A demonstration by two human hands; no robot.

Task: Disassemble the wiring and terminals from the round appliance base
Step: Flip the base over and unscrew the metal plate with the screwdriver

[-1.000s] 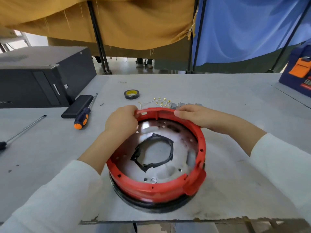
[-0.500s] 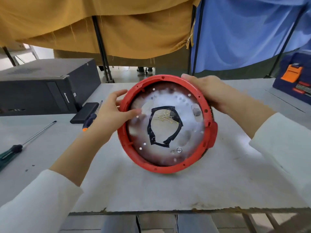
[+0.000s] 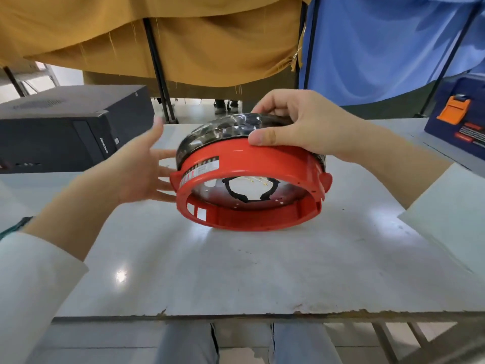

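Nearest, the grey tabletop point(image 3: 262, 271) is carrying the tilted red appliance base point(image 3: 249, 185). Left hand point(image 3: 139, 172) is spreading straight fingers against its left side; right hand point(image 3: 296, 130) is gripping its far upper rim. Farther left, a black computer case point(image 3: 65, 127) is sitting.

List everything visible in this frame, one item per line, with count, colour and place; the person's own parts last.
round appliance base: 1, red ring with dark shiny end, tilted above table centre
label: 1, white and red, on base's outer wall
table: 1, grey-white, foreground
computer case: 1, black, far left
box: 1, blue and orange, far right
curtains: 2, mustard and blue, behind
sleeves: 2, white
left hand: open, beside base
right hand: grips base's upper edge
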